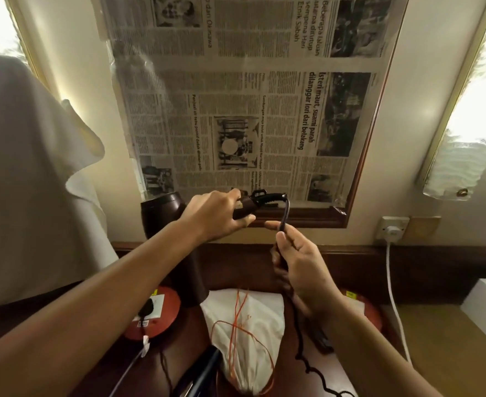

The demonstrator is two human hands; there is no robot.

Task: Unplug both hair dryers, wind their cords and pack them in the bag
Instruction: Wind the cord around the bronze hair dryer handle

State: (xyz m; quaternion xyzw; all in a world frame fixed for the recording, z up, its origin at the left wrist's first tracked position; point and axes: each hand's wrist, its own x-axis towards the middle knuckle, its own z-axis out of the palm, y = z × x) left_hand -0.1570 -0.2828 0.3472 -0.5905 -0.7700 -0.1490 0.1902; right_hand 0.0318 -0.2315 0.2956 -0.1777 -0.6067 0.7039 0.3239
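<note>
Left hand (216, 216) grips the brown hair dryer (164, 213) by its handle, fingers and thumb curled round it, and holds it up in front of the newspaper-covered mirror (236, 96), barrel to the left and cord end to the right; judged purpose: to keep the handle steady as a core for winding. Right hand (299, 265), just right of the dryer and slightly lower, pinches the dark cord (283, 216) between thumb and forefinger close to where it leaves the handle, so the first bend stays short and under control. The rest of the cord hangs below the dryer and trails in kinks over the wooden table (336, 368). The white drawstring bag (247, 333) lies on the table straight below the dryer, mouth not visibly open. A second, dark dryer (201, 371) lies below the brown dryer beside the bag, partly out of view. A red base (153, 313) sits below and left. Room: clear air between dryer and mirror frame; draped cloth (30, 167) crowds the left. A wall socket (392, 229), well right of the dryer, holds a white plug and cable. Step judged: winding just begun.
</note>
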